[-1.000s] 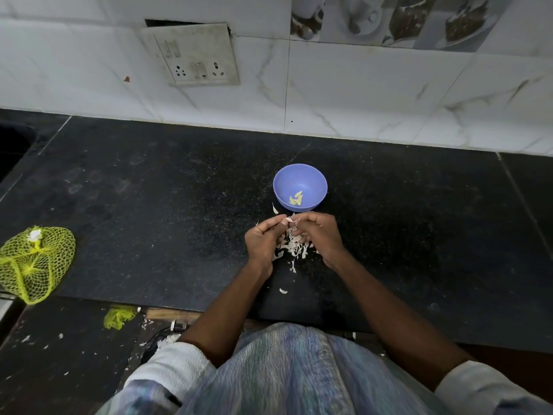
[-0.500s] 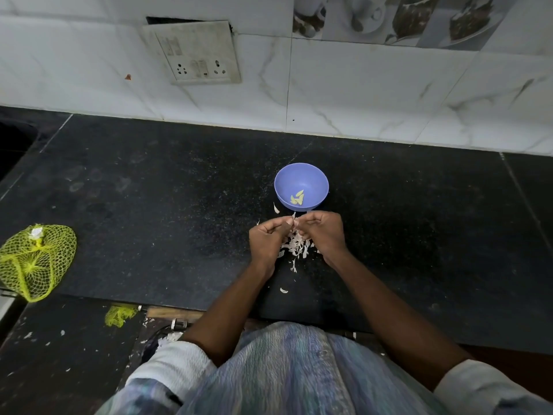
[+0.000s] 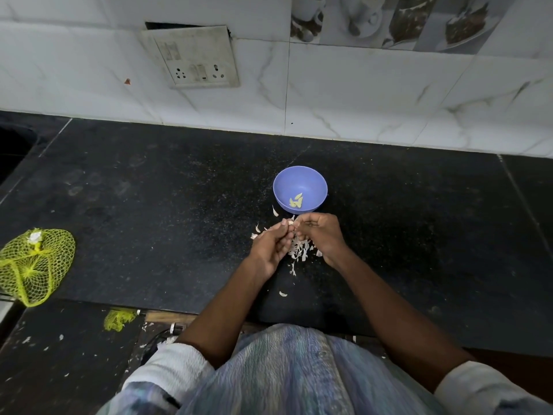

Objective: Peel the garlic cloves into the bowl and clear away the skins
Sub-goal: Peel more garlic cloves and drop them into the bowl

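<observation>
A small blue bowl [image 3: 300, 180] stands on the black counter with a few peeled garlic cloves [image 3: 296, 201] in it. Just in front of the bowl my left hand [image 3: 270, 247] and my right hand [image 3: 321, 235] meet fingertip to fingertip, both pinching a small garlic clove [image 3: 291, 223] that is mostly hidden between the fingers. Under and between the hands lies a heap of pale garlic skins [image 3: 299, 248]. A few loose skins [image 3: 282, 293] lie nearer to me and beside the bowl.
A yellow net bag [image 3: 34, 266] lies at the counter's left edge, and a scrap of yellow net [image 3: 119, 318] lies on the lower ledge. A tiled wall with a switch plate [image 3: 194, 56] stands behind. A dark recess is at the far left.
The hands stay together in front of the bowl, working the clove with small finger movements. Bowl and skins have not moved.
</observation>
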